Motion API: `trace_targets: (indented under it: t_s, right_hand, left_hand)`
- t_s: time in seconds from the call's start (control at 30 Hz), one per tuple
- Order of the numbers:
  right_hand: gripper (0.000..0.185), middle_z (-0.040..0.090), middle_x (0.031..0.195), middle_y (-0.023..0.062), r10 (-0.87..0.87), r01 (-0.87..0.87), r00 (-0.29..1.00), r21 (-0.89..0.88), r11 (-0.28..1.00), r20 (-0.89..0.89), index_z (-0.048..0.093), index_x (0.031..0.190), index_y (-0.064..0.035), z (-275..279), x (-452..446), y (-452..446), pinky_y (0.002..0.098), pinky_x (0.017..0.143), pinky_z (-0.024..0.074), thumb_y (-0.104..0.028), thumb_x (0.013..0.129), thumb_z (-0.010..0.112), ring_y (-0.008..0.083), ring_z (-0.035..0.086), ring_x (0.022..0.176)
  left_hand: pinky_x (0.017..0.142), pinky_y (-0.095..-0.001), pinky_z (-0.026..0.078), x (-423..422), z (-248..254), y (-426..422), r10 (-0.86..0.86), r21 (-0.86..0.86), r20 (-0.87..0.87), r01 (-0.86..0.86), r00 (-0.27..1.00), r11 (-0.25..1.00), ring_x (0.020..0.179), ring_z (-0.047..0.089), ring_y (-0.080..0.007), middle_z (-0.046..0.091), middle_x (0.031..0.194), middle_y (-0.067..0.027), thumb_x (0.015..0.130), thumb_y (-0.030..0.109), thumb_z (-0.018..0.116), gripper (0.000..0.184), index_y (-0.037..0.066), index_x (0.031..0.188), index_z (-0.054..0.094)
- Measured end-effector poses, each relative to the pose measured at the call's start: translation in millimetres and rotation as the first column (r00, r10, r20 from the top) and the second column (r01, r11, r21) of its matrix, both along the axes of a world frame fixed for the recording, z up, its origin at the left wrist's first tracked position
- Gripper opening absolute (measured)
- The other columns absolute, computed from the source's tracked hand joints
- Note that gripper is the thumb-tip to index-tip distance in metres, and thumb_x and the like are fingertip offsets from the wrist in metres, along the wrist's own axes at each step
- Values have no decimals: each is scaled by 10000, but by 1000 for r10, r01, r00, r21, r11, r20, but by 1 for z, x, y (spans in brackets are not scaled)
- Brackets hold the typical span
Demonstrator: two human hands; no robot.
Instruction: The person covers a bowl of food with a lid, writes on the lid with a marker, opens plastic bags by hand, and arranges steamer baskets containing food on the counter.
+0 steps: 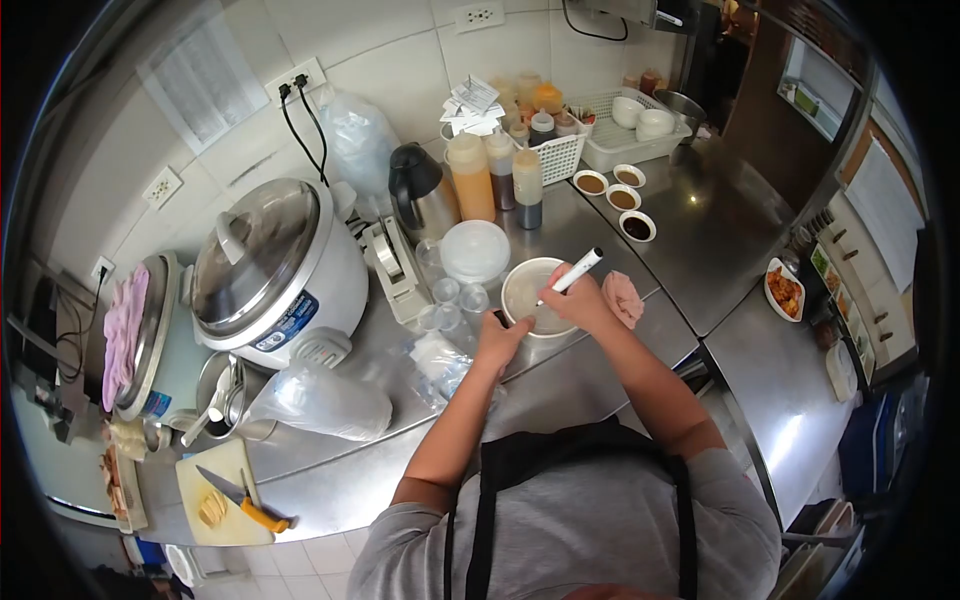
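A round tub (522, 292) with a translucent lid stands on the steel counter in front of me. My right hand (582, 297) is closed round a white marker (578, 270), whose tip points down at the lid. At the tub's lower left edge, my left hand (502, 338) grips the rim; a small dark object, too hidden to name, shows beside its fingers. A pink cloth (622, 299) lies just right of my right hand. Behind the tub is another lidded white container (475, 252), with clear small cups (460, 296) to its left.
A large rice cooker (270, 270), a tape dispenser (391, 262) and a thermos (420, 185) stand left. Squeeze bottles (470, 180) and sauce bowls (627, 198) are behind. A knife (264, 515) lies on a cutting board (190, 470) at lower left.
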State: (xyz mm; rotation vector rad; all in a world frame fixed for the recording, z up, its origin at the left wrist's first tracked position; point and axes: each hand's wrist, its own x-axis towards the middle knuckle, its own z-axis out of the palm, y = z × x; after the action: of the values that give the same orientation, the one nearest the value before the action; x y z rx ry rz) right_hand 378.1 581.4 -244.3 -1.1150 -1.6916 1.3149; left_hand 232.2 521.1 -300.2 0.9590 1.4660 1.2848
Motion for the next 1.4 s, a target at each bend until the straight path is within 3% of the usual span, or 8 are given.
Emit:
trace_targets:
  t_s: [0.2,0.3,0.5,0.6,0.7,0.8,1.23,1.4]
  right_hand:
    - [190,513,555,19,-85,55,983,188,981,160,467,683,-36,-4,-5,3,238,432,373,-141,667,625,90,470,469]
    - [185,514,555,19,-82,52,987,207,977,140,473,673,-43,-9,-6,6,244,457,376,-147,656,624,96,470,492]
    - [197,488,532,37,-28,-51,974,336,941,225,489,639,-60,-8,-4,1,288,466,380,-191,621,635,142,483,503]
    - [182,502,550,45,-39,-12,978,240,971,204,493,648,-66,-14,-3,5,283,473,383,-183,618,629,146,491,510]
    - [167,516,559,61,-44,33,998,195,980,50,499,651,-65,-17,-5,7,304,482,394,-183,618,612,173,505,513]
    - [161,524,559,78,-108,43,969,279,959,221,506,650,-58,-11,-7,0,320,490,403,-188,620,596,196,515,509]
    - [158,512,551,49,-91,81,992,118,990,88,484,639,-55,-17,0,12,299,485,403,-165,638,598,148,516,523]
    - [152,510,542,46,-164,-18,928,481,877,334,477,655,-44,-6,-3,-2,292,466,404,-137,656,598,131,514,506]
  left_hand:
    - [364,-209,331,-1,-13,6,24,35,40,-25,999,999,442,407,-76,470,655,-49,688,135,652,403,19,907,334]
    - [597,-245,412,-3,-2,4,-7,-50,90,12,996,999,697,460,-136,460,807,-82,652,160,671,485,-40,960,356]
    - [592,-235,400,-7,-2,7,-41,-47,81,45,996,998,682,440,-120,451,795,-71,649,166,675,474,-31,947,365]
    - [355,-211,326,-4,-16,12,7,79,24,-9,1000,997,414,405,-76,468,620,-38,693,118,638,357,11,880,352]
    - [358,-213,328,-3,-15,11,30,79,42,-33,999,996,416,407,-78,466,613,-36,691,121,639,355,3,885,366]
    - [614,-252,410,-5,10,2,-21,-65,3,21,1000,998,710,463,-142,474,826,-91,653,188,672,489,-41,968,376]
    - [553,-239,401,-6,-3,6,-30,-49,77,34,997,998,650,458,-116,472,779,-71,665,173,674,449,-30,940,384]
    - [484,-231,378,-8,-9,11,-16,-53,11,17,1000,998,574,445,-102,478,731,-59,672,164,662,438,-20,944,372]
